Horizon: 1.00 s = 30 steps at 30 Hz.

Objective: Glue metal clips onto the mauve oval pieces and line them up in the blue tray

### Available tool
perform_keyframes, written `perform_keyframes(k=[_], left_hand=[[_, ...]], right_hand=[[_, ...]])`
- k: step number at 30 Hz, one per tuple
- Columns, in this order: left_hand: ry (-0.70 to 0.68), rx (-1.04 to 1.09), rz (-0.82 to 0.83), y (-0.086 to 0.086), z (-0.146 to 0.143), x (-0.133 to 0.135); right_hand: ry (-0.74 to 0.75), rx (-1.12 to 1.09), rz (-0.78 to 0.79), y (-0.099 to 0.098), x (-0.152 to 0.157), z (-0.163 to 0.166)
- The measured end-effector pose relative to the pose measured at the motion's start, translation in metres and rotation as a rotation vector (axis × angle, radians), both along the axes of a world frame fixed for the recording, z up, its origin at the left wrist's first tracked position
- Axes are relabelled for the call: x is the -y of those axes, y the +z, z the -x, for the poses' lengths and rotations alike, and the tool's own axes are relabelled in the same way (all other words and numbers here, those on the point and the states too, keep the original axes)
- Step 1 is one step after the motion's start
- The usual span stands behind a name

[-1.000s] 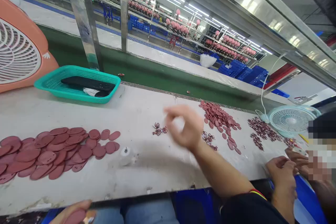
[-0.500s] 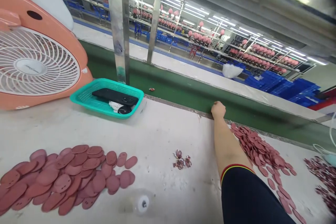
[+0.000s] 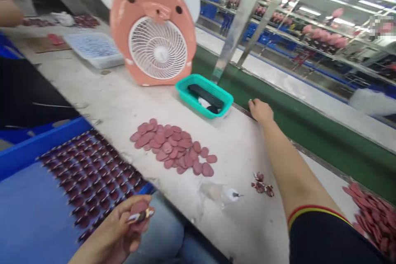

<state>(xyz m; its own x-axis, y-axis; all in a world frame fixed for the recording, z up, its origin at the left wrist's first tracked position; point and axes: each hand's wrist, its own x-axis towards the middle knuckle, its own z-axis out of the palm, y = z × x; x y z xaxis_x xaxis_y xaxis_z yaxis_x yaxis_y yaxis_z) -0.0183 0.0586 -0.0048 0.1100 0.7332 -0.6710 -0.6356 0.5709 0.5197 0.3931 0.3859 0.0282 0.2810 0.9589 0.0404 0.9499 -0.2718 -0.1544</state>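
My left hand (image 3: 123, 225) is low in the view over my lap, pinching a pink oval disc (image 3: 139, 208) with a small brown and white piece (image 3: 141, 215) on it. My right arm stretches across the white bench (image 3: 241, 152), and my right hand (image 3: 260, 112) rests at the far edge, fingers curled, with nothing visible in them. A heap of pink oval discs (image 3: 173, 146) lies left of that arm. Near my right forearm sits a small cluster of dark red pieces (image 3: 261, 185). More pink discs (image 3: 371, 218) are heaped at the lower right.
A blue tray (image 3: 89, 177) holds rows of dark red pieces at the left. A teal basket (image 3: 204, 95) holds a black phone. A pink fan (image 3: 157, 29) stands behind it, and a green belt (image 3: 309, 132) runs beyond the bench. A co-worker's arm (image 3: 9, 12) shows top left.
The view has swung left, bringing the blue tray and whole fan into sight. My left hand has risen into view with the disc. My right hand stays at the far edge.
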Motion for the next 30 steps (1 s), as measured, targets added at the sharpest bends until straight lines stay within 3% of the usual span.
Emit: perform_keyframes(k=[3, 10, 13, 16, 17, 18, 20, 21, 24, 30], left_hand=[[0.075, 0.048, -0.015, 0.013, 0.001, 0.005], [0.009, 0.171, 0.004, 0.022, 0.008, 0.020], [-0.038, 0.206, 0.012, 0.026, 0.008, 0.027], [-0.064, 0.227, -0.001, 0.026, 0.007, 0.032], [-0.069, 0.229, -0.003, 0.024, 0.007, 0.034], [-0.077, 0.230, -0.003, 0.021, 0.007, 0.036], [-0.098, 0.231, -0.014, 0.012, 0.007, 0.040], [-0.114, 0.230, -0.028, 0.007, 0.007, 0.041], [-0.177, 0.215, -0.098, -0.005, 0.009, 0.047], [-0.263, 0.203, -0.165, -0.016, 0.015, 0.055]], right_hand=[[0.029, 0.008, 0.060, 0.006, 0.053, -0.010], [0.069, -0.028, 0.124, 0.010, 0.181, -0.010], [0.063, -0.054, -0.031, 0.031, 0.224, 0.004], [0.092, -0.098, -0.290, 0.055, 0.277, 0.048], [0.143, -0.135, -0.391, 0.060, 0.296, 0.070], [0.298, -0.275, -0.528, 0.063, 0.314, 0.095], [0.651, -0.557, -0.492, 0.061, 0.344, 0.147], [0.753, -0.647, -0.374, 0.056, 0.354, 0.170], [0.828, -0.816, -0.302, 0.036, 0.368, 0.221], [0.796, -0.883, -0.242, 0.007, 0.370, 0.245]])
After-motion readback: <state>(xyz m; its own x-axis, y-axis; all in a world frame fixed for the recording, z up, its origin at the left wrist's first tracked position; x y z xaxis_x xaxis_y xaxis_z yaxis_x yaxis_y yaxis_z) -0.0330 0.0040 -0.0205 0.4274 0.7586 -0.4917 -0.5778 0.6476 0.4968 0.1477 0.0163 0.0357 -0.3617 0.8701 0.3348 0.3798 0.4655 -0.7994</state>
